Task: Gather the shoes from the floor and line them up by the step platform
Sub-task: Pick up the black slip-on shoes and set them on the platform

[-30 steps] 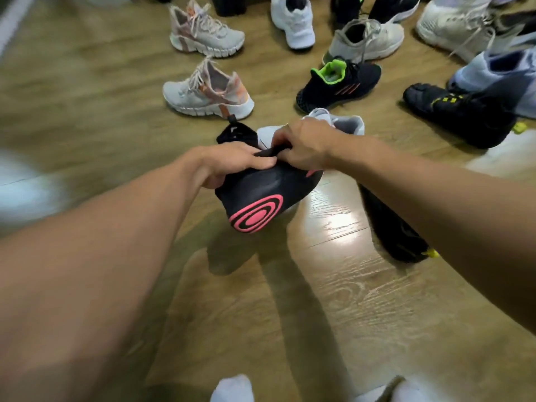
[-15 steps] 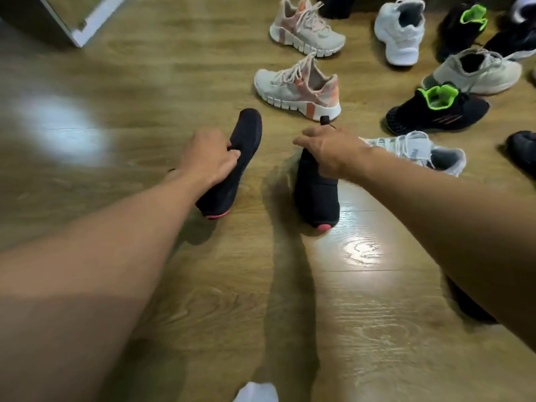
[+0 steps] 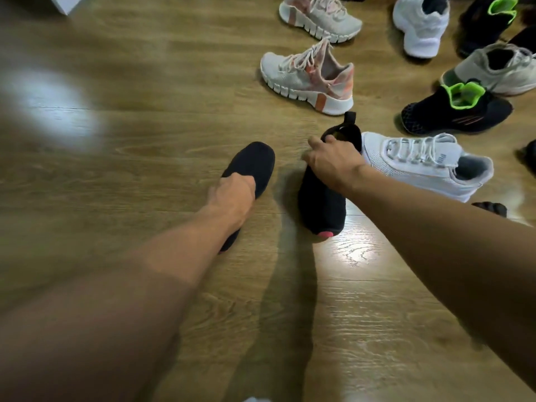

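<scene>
Two black slip-on shoes with pink soles lie side by side on the wooden floor. My left hand [image 3: 232,195] grips the left black shoe [image 3: 255,163] at its middle, toe pointing away from me. My right hand [image 3: 333,161] holds the right black shoe [image 3: 322,207] at its collar, with the pink toe edge toward me and the heel tab up at the far end. Both shoes rest on the floor, a small gap between them.
A white laced sneaker [image 3: 420,161] lies right against the right black shoe. Beyond are two beige-and-pink sneakers [image 3: 307,79], a black shoe with neon green lining [image 3: 455,111], a white shoe [image 3: 420,24] and several others. A white corner [image 3: 66,2] shows top left.
A second ago both hands held the black pair together in the air, soles showing. They have since been separated and set down side by side; my right hand slid up to the collar.
</scene>
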{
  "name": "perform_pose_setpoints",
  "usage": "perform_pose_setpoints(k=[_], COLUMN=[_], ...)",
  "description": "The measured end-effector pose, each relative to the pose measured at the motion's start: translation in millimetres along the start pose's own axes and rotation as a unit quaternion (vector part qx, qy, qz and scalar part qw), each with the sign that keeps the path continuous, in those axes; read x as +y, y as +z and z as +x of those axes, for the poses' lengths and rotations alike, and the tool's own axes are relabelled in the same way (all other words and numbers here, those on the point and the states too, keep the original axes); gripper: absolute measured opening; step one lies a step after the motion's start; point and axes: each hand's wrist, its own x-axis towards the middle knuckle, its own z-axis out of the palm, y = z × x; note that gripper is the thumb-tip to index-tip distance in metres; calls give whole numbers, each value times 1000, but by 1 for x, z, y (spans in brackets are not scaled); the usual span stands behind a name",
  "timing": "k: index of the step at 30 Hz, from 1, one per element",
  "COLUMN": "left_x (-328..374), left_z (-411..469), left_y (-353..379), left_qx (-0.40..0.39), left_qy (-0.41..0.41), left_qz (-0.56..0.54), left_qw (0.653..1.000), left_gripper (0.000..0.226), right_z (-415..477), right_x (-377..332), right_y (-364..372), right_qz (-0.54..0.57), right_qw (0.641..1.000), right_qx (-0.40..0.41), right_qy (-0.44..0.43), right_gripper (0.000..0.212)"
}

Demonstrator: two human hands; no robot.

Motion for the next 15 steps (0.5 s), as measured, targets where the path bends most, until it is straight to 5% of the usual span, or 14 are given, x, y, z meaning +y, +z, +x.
perform_pose_setpoints(k=[6,10,13,15], left_x=[-12,-17,-19,-21], left_z=[2,7,8,4], left_y=[2,-5,-10,-10], left_qx=[65,113,122,130], left_qy=[-40,-82,-110,-123], left_qz=[-138,-178,-189,-180], left_qw=[988,974,968,967], left_gripper=[15,22,20,20], right_z=[-3,-9,-17,-23], right_x=[-2,2,3,11], right_y=[-16,-19,-9,-1], right_qz=[161,210,310,409], right_qw=[982,961,907,837], right_qx=[53,28,-19,-35], right_qy=[82,179,283,363], right_gripper=[4,17,8,10])
